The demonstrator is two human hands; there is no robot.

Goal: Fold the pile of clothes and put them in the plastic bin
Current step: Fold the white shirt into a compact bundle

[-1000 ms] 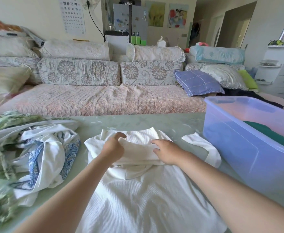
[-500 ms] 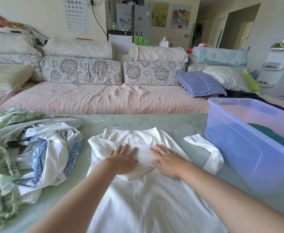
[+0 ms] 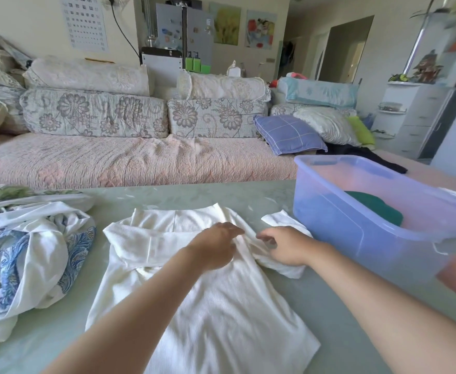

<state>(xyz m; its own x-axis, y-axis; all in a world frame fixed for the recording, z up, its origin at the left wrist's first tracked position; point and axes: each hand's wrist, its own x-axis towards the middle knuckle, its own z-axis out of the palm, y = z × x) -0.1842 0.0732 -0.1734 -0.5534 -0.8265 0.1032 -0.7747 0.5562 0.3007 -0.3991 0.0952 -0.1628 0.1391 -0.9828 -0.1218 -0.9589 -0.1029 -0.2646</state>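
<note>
Mid-fold on the white shirt (image 3: 221, 306), spread flat at the middle of the green table (image 3: 194, 195), collar toward 12 o'clock. One sleeve already laid across the chest; the loose sleeve (image 3: 283, 221) splayed out toward 2 o'clock, close to the plastic bin (image 3: 356, 238). On the cloth near the far shoulder, the left hand (image 3: 216, 247), fingers straight and pointing to 3 o'clock, gripping nothing. Just beside it at 3 o'clock, the right hand (image 3: 286, 248), on the root of that sleeve, fingers loosely curled. Too blurred to tell whether pinching cloth or only lying on it. Heaped at 9 o'clock, the unfolded pile (image 3: 32, 252); at 3 o'clock the bin, with a dark green garment (image 3: 375, 209) inside. Step in hand, by the look of it: bringing the second sleeve in. Next, probably: take a sure pinch on the sleeve's edge, lift and swing it toward 9 o'clock across the chest, left palm pinning the shoulder so as not to drag the body askew. Then smooth, fold the hem up toward 12 o'clock, and carry over to the bin.
</note>
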